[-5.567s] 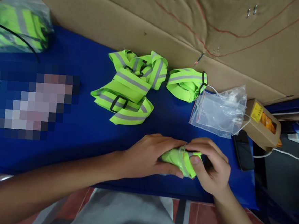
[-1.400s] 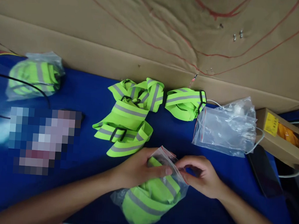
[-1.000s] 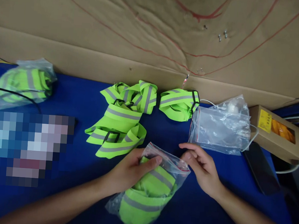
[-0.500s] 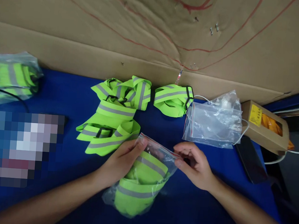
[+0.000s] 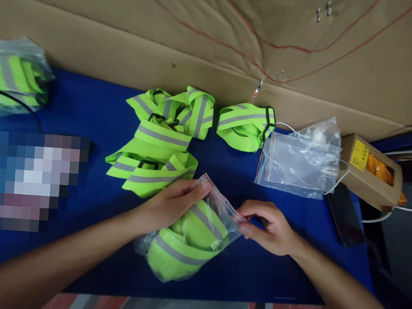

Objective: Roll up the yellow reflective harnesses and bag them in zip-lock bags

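Note:
A clear zip-lock bag with a red line along its top holds a folded neon-yellow reflective strap with grey stripes. My left hand grips the bag's top left corner, thumb on the plastic. At the top right corner, my right hand pinches the bag's edge between thumb and fingers. The bag's mouth stretches between both hands, its body hanging low over the blue table. Just beyond my left hand lie loose reflective straps with black buckles. A rolled reflective strap sits to their right.
Flat clear zip bags and a white cable lie at the right, beside a black phone and a cardboard box with orange contents. A filled bag of straps is at the far left. Brown paper covers the wall behind.
My view has shifted, and the table's front edge now shows. The bag's top edge slopes more steeply down to the right, and my right fingers have closed on its corner.

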The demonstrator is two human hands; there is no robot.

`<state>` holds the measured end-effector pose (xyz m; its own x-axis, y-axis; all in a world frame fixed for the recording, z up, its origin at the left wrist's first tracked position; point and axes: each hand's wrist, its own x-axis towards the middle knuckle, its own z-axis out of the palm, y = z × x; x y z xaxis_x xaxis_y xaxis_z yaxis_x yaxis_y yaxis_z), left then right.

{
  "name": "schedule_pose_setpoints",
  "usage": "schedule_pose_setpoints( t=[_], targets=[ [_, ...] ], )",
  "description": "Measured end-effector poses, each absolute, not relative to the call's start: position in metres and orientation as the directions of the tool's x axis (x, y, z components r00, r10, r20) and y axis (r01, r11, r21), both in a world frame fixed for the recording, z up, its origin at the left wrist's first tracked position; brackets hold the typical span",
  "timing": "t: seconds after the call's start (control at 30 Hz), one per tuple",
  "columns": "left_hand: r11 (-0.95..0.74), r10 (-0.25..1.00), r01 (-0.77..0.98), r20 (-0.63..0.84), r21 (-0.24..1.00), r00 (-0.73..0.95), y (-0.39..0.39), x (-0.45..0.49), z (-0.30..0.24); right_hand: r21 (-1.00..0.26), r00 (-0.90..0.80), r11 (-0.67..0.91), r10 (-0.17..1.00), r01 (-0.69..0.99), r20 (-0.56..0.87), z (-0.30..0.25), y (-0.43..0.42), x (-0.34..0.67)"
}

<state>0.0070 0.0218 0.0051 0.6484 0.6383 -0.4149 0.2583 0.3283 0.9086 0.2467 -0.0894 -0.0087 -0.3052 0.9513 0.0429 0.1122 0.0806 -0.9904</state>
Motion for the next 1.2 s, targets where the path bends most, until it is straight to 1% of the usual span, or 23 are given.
schedule_pose_setpoints(
  t=[0.1, 0.17, 0.23, 0.3, 0.4, 0.43, 0.47, 0.53, 0.6, 0.67, 0.73, 0.83, 0.9, 1.1, 1.2],
  targets=[
    [0.304, 0.581, 0.269, -0.402, 0.914, 0.708, 0.025, 0.007, 0.007, -1.000, -0.304, -0.009, 0.953, 0.023, -0.016, -0.011, -0.090, 0.249],
    [0.309, 0.576, 0.244, -0.385, 0.919, 0.721, 0.027, 0.008, 0.007, -0.997, -0.223, -0.070, 0.973, -0.013, -0.066, -0.014, -0.091, 0.249],
    [0.323, 0.583, 0.233, -0.387, 0.917, 0.714, 0.028, 0.008, 0.007, -0.992, -0.130, -0.124, 0.984, -0.022, -0.121, -0.018, -0.092, 0.248],
    [0.338, 0.598, 0.239, -0.404, 0.910, 0.693, 0.028, 0.008, 0.006, -0.989, -0.064, -0.140, 0.988, -0.048, -0.137, -0.021, -0.093, 0.247],
    [0.329, 0.637, 0.258, -0.416, 0.908, 0.649, 0.027, 0.008, 0.006, -0.977, -0.030, -0.149, 0.989, -0.155, -0.146, -0.022, -0.092, 0.247],
    [0.318, 0.650, 0.262, -0.411, 0.911, 0.639, 0.027, 0.008, 0.007, -0.973, -0.039, -0.160, 0.987, -0.166, -0.156, -0.022, -0.091, 0.247],
    [0.305, 0.663, 0.261, -0.401, 0.916, 0.633, 0.027, 0.008, 0.009, -0.975, -0.064, -0.174, 0.984, -0.137, -0.166, -0.020, -0.091, 0.247],
    [0.300, 0.677, 0.250, -0.391, 0.920, 0.623, 0.026, 0.007, 0.011, -0.984, -0.111, -0.180, 0.977, 0.005, -0.180, -0.017, -0.089, 0.247],
    [0.350, 0.671, 0.241, -0.422, 0.905, 0.610, 0.025, 0.007, 0.012, -0.980, -0.123, -0.156, 0.978, 0.120, -0.170, -0.014, -0.089, 0.246],
    [0.428, 0.654, 0.223, -0.470, 0.876, 0.593, 0.023, 0.007, 0.011, -0.982, -0.105, -0.146, 0.982, 0.117, -0.158, -0.014, -0.089, 0.245],
    [0.458, 0.663, 0.185, -0.473, 0.870, 0.580, 0.022, 0.007, 0.009, -0.986, -0.065, -0.159, 0.985, 0.058, -0.163, -0.015, -0.090, 0.245],
    [0.409, 0.720, 0.162, -0.426, 0.898, 0.547, 0.022, 0.008, 0.007, -0.986, -0.017, -0.165, 0.986, 0.028, -0.165, -0.018, -0.091, 0.245],
    [0.386, 0.728, 0.170, -0.412, 0.907, 0.548, 0.023, 0.009, 0.006, -0.987, -0.021, -0.157, 0.987, 0.039, -0.158, -0.018, -0.091, 0.245],
    [0.374, 0.710, 0.198, -0.417, 0.906, 0.567, 0.023, 0.007, 0.005, -0.979, -0.096, -0.191, 0.976, 0.067, -0.196, -0.015, -0.091, 0.247],
    [0.312, 0.723, 0.212, -0.376, 0.926, 0.579, 0.022, 0.006, 0.003, -0.981, -0.127, -0.146, 0.979, 0.126, -0.162, -0.015, -0.090, 0.247]
  ],
)
